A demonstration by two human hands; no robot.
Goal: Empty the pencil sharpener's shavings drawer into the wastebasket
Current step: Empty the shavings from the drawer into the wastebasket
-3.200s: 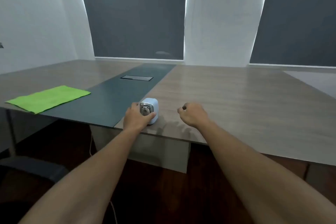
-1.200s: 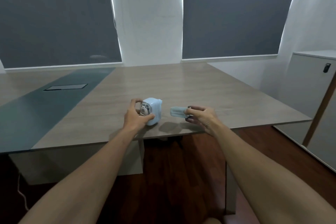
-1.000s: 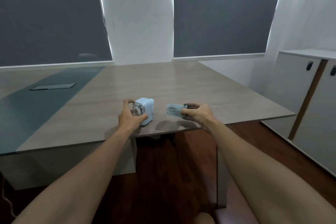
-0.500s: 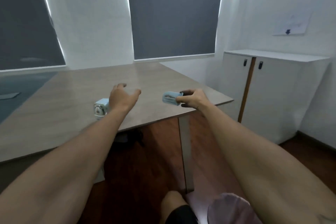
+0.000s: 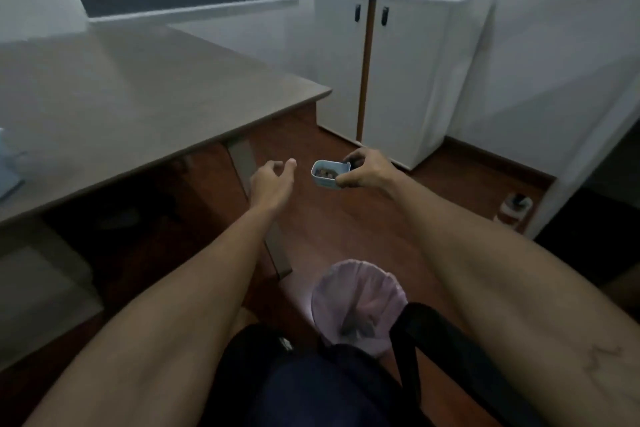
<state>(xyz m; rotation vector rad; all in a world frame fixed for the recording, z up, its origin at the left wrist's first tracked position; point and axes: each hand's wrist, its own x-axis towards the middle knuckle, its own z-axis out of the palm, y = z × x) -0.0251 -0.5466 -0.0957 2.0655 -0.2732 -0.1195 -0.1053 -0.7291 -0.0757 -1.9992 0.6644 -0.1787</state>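
Observation:
My right hand [image 5: 367, 172] grips the small pale-blue shavings drawer [image 5: 327, 174] by its right end, level, with dark shavings showing inside. It hangs in the air past the table corner, above the wooden floor. My left hand [image 5: 272, 184] is empty beside it, fingers loosely spread. The wastebasket [image 5: 358, 302], lined with a pale pink bag, stands on the floor lower down, near my legs and between my forearms. A blurred bit of the pale-blue sharpener [image 5: 7, 166] shows at the left edge on the table.
The wooden table [image 5: 138, 104] fills the left, its metal leg [image 5: 259, 204] dropping behind my left hand. A white two-door cabinet [image 5: 398, 73] stands against the far wall. A small bottle [image 5: 512, 206] sits on the floor at right. A black chair arm [image 5: 429, 340] is beside the wastebasket.
My view has swung right and down. My left hand let go of the sharpener and came off the table. My right hand carried the drawer off the table over the floor. The wastebasket came into view.

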